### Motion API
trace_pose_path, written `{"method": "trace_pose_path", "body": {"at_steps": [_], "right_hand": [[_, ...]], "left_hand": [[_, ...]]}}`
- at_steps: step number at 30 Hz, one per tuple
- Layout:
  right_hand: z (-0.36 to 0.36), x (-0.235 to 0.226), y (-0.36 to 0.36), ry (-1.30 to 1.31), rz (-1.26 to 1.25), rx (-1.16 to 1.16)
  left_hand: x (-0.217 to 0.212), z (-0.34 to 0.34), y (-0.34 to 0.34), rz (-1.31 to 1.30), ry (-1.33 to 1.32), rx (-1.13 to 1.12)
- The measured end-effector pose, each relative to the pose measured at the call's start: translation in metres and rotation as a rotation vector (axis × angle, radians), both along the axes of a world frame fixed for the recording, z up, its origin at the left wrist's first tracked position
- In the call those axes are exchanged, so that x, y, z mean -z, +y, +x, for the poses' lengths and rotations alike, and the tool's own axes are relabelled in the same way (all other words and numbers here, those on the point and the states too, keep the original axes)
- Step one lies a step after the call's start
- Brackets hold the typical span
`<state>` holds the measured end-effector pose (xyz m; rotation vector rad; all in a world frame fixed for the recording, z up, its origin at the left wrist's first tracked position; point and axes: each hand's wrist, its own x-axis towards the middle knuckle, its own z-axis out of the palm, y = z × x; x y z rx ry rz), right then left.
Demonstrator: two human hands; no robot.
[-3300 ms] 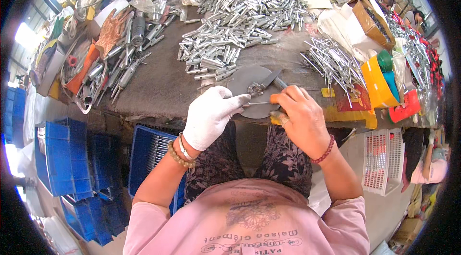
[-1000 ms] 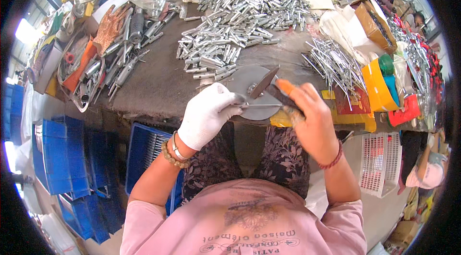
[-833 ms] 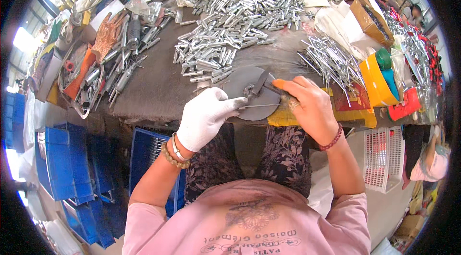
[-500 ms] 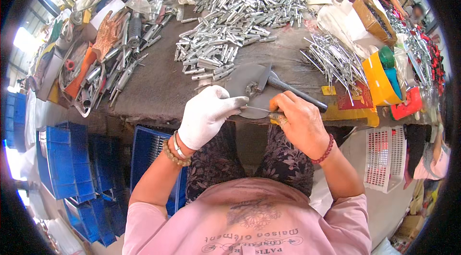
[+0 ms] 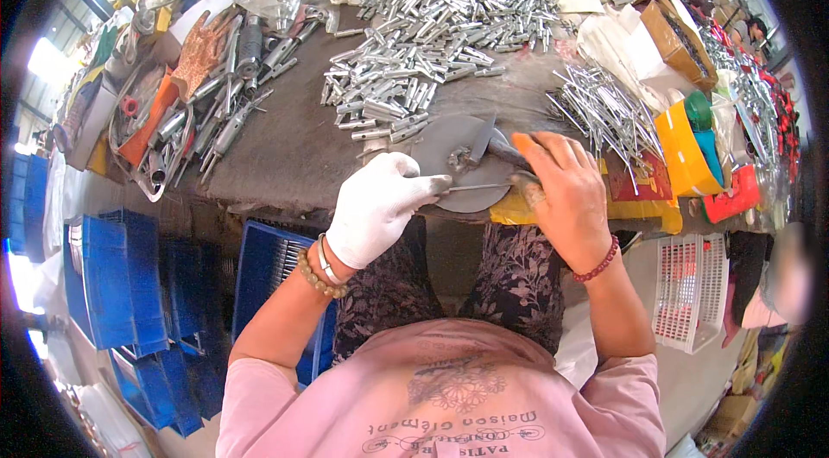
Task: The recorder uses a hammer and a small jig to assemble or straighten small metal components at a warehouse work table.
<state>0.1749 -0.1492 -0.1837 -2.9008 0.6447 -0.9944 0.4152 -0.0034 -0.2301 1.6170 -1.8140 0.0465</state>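
Surface with a worn grey-brown covering (image 5: 276, 147), cluttered along both sides, bearing a heap of short silver metal cylinders (image 5: 440, 18) toward the back and a loose bundle of thin silver metal rods (image 5: 604, 108) at right. Held near the front edge, over a flat round grey disc (image 5: 423, 143): one thin silver metal rod (image 5: 479, 188), pinched between thumb and forefinger of the white-gloved left hand (image 5: 386, 199). Bare right hand (image 5: 566, 195), apart from the left, closed around the dark handle of a steel-headed hammer (image 5: 484, 143); head on or just above the disc, cannot tell which. Contact between rod and right thumb likewise undetermined. Principal risk, as judged: glancing blow to the left fingertips, owing to a pinch close to the hammer head. Secondary risk: rolling or skidding of the rod, owing to slender form and a single-handed pinch. Containers: yellow box (image 5: 676, 156) at right, holding green and blue items; brown cardboard carton (image 5: 663, 42) behind, with small dark parts inside; blue plastic crate (image 5: 246, 272) below the edge at left, holding rows of slender metallic pieces; stacked blue plastic bins (image 5: 112, 277) farther left, contents not visible; white plastic lattice basket (image 5: 691, 294) at lower right, contents unclear.
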Motion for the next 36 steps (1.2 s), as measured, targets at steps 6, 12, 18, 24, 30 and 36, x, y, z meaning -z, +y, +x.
{"method": "trace_pose_path", "body": {"at_steps": [6,12,18,24,30,36], "right_hand": [[-0.014,0.007,0.006,0.015,0.22,0.066],[-0.011,-0.014,0.034,-0.045,0.245,-0.051],[-0.012,0.011,0.042,0.029,0.182,-0.045],[-0.005,0.001,0.023,-0.004,0.302,-0.025],[0.003,-0.003,0.031,0.148,0.138,-0.002],[0.0,0.019,0.06,0.099,0.468,-0.006]], "left_hand": [[0.003,0.005,0.001,0.043,0.222,0.008],[0.003,0.006,0.0,0.032,0.228,0.01],[0.001,0.006,-0.002,0.039,0.242,0.032],[0.0,0.009,0.0,0.039,0.197,0.039],[0.002,0.002,0.004,0.03,0.263,0.002],[-0.007,-0.012,0.007,-0.121,0.034,-0.14]]}}
